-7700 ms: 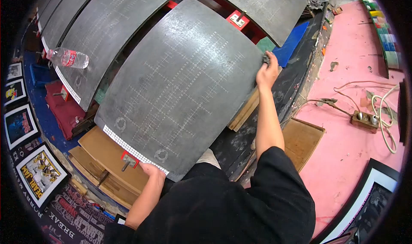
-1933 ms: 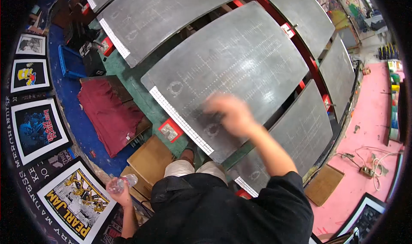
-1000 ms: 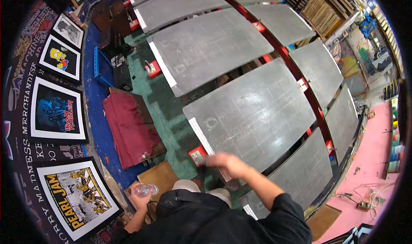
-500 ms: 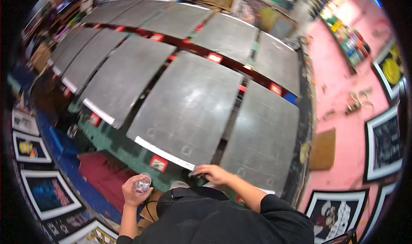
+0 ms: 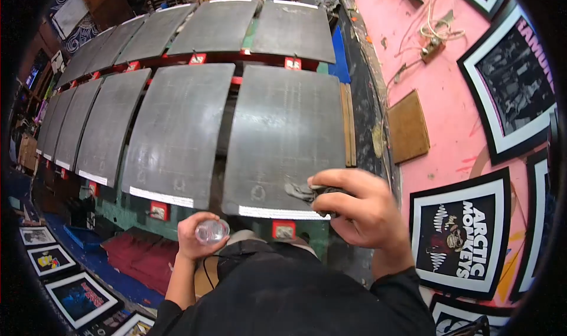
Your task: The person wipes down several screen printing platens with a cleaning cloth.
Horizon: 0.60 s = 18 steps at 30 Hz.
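My left hand is wrapped round a clear plastic cup, low in front of my body. What is inside the cup is too small to tell. My right hand pinches a dark grey crumpled cloth at the near right corner of a grey flat board. The cloth lies over the board's surface near a white strip along its front edge. A second grey board stands just to the left, with a similar strip.
More grey boards run off to the left and in a back row. Red brackets sit at their edges. Framed posters and a brown panel are on the pink wall at right. Maroon fabric lies low left.
The view has shifted to the right-hand board. My right hand has moved forward and right with the cloth, from the board's front edge to its near right corner. The cup remains in my left hand.
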Available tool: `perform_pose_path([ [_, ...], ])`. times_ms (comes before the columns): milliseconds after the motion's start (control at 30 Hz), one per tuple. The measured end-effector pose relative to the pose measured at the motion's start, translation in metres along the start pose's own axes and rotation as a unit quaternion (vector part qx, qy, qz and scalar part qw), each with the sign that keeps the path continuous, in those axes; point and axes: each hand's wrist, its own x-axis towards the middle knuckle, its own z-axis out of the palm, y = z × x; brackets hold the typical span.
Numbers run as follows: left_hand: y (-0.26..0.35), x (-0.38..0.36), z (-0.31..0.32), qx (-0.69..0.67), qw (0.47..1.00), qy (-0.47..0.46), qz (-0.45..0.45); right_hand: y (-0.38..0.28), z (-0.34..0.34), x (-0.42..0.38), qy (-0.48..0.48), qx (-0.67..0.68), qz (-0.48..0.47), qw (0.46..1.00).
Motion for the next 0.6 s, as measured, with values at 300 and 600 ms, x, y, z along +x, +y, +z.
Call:
perform_pose_path([
  [300, 0.136, -0.026, 0.151, -0.069, 0.981, 0.13, -0.124, -0.002, -0.105, -0.042, 0.083, -0.104, -0.268, 0.954],
  [600, 0.168, -0.013, 0.187, -0.019, 0.987, 0.128, -0.095, 0.112, -0.243, -0.096, 0.077, -0.028, -0.235, 0.968],
])
